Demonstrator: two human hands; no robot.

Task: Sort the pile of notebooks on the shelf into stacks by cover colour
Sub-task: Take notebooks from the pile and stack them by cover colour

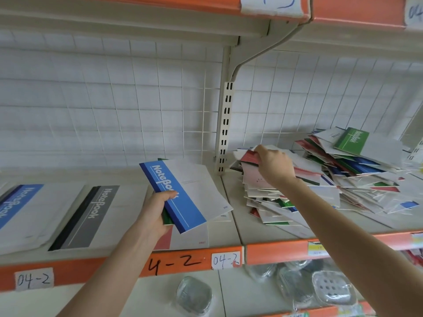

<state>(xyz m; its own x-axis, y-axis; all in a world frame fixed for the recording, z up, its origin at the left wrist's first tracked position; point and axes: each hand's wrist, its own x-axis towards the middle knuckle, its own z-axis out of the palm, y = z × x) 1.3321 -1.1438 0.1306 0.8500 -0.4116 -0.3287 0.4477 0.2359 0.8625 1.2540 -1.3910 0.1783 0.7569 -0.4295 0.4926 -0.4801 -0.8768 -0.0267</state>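
Here the pile (332,179) sprawls right of the post (225,126): thin, flat notebooks, matte white covers with a coloured spine band, fanned at every angle. The right hand (274,165) is nearer, at the pile's edge closest to the post, fingers curled round the corner of a red notebook (248,156) on top; its long axis is too buried to judge. Left of the post, the left hand (158,209) grips a blue notebook (174,197) with a green notebook (166,217) beneath, spines slanting from back to front. Beyond lie the red stack (164,241), grey stack (91,213) and blue stack (13,209), each farther from the post.
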